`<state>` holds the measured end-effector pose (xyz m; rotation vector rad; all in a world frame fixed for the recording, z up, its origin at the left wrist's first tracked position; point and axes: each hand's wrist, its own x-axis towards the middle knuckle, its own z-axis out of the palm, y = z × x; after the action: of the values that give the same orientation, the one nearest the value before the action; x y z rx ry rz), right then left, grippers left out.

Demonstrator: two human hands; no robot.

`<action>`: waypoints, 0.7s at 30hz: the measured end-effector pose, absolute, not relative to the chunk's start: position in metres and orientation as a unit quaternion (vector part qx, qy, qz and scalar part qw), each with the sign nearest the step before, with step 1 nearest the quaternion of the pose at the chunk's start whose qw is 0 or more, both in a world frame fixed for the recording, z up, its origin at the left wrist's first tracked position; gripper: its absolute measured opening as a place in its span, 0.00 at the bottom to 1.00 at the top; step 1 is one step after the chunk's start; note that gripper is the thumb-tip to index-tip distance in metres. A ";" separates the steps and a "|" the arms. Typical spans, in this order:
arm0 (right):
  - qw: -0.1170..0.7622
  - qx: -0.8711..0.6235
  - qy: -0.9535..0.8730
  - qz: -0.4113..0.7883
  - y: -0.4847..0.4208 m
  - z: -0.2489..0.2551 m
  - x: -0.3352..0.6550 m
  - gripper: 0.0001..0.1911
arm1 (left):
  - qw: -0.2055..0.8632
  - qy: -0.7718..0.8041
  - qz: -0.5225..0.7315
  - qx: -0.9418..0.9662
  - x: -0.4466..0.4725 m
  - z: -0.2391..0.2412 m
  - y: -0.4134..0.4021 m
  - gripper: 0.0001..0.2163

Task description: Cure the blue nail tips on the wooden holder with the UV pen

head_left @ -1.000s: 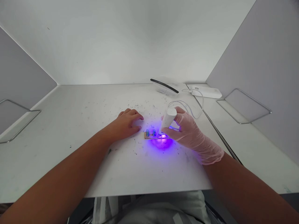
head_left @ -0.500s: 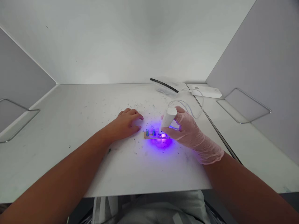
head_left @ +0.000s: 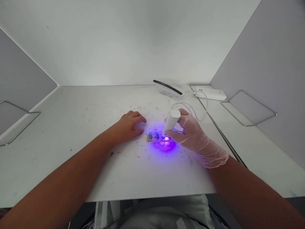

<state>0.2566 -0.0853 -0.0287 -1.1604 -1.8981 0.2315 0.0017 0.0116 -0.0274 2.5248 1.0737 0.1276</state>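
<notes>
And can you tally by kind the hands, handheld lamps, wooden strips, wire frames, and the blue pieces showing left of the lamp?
Bare left hand: 1
Gloved right hand: 1
Handheld lamp: 1
Wooden strip: 1
Wire frames: 2
Blue pieces: 2
Total: 8

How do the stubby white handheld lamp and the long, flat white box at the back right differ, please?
Pose: the stubby white handheld lamp is held tilted in the pink-gloved right hand, while the long, flat white box lies on the white tabletop.
Light: a violet glow shows beneath the lamp; none shows at the box.
Shape: the lamp looks compact, the box longer and flatter.
Both are white.
</notes>
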 end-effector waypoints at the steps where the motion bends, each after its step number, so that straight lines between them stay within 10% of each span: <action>1: 0.439 -0.466 -0.763 0.094 -0.085 -0.029 0.257 0.08 | 0.197 0.383 0.046 0.901 0.002 -0.027 0.012 0.19; 21: 0.434 -0.474 -0.759 0.104 -0.086 -0.026 0.256 0.05 | 0.199 0.377 0.047 0.903 0.001 -0.030 0.014 0.19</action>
<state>0.2563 -0.0863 -0.0257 -1.1810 -1.8894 0.2602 0.0010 0.0144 -0.0304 2.5264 1.0553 0.1317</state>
